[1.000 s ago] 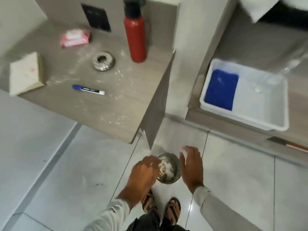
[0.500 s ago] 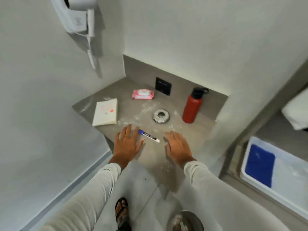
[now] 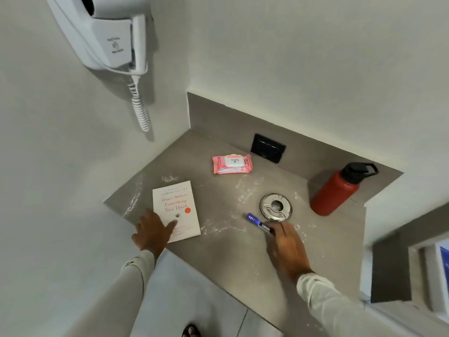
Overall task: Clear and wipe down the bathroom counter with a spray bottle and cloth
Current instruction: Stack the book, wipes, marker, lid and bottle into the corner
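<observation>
The grey counter (image 3: 233, 249) is dusted with white powder. On it lie a white book (image 3: 178, 203), a pink wipes pack (image 3: 232, 164), a round metal ashtray (image 3: 275, 207), a blue marker (image 3: 255, 221) and an upright red bottle (image 3: 336, 192) with a black cap. My left hand (image 3: 151, 231) rests on the book's near left corner, fingers spread. My right hand (image 3: 288, 246) has its fingertips closed on the marker's near end, which still lies on the counter. No spray bottle or cloth is visible.
A white wall-mounted hair dryer (image 3: 109, 37) with a coiled cord hangs above left. A black socket plate (image 3: 268, 148) is set in the backsplash. A white bin (image 3: 441, 261) shows at the right edge. Tiled floor and my sandalled foot (image 3: 192, 330) are below.
The view rose from the floor bowl to the counter. My left hand shifted left onto the book. My right hand moved right and closed on the marker's end.
</observation>
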